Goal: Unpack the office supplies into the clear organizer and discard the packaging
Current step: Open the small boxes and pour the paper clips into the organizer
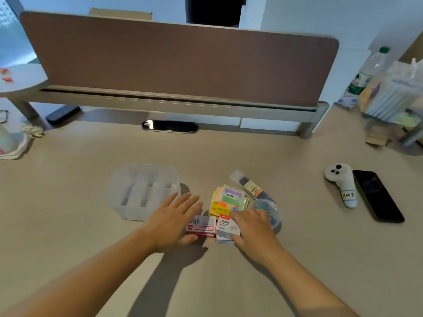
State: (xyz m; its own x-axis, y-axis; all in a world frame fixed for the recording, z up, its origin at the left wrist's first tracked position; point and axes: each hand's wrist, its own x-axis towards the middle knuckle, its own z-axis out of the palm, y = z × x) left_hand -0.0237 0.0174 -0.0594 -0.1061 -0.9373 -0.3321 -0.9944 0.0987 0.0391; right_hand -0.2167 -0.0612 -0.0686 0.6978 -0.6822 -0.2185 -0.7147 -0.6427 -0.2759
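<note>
A clear organizer (146, 191) with several compartments sits on the desk left of centre. To its right lies a cluster of supplies: a red-and-white staple box (202, 226), a white paper-clip box (225, 225), pastel sticky notes (230, 199), a clear round tub of coloured clips (271, 210) and a long clear packet (248, 186). My left hand (174, 221) hovers flat, fingers spread, just left of the staple box, its thumb by the box's near corner. My right hand (254, 227) lies over the paper-clip box and the tub's near side, fingers bent onto the box.
A white controller (342, 183) and a black phone (377, 195) lie to the right. A brown divider panel (178, 62) closes off the back. A water bottle (368, 69) and bagged items (396, 94) stand at the far right, and a cloth bag (16, 143) lies at the left edge.
</note>
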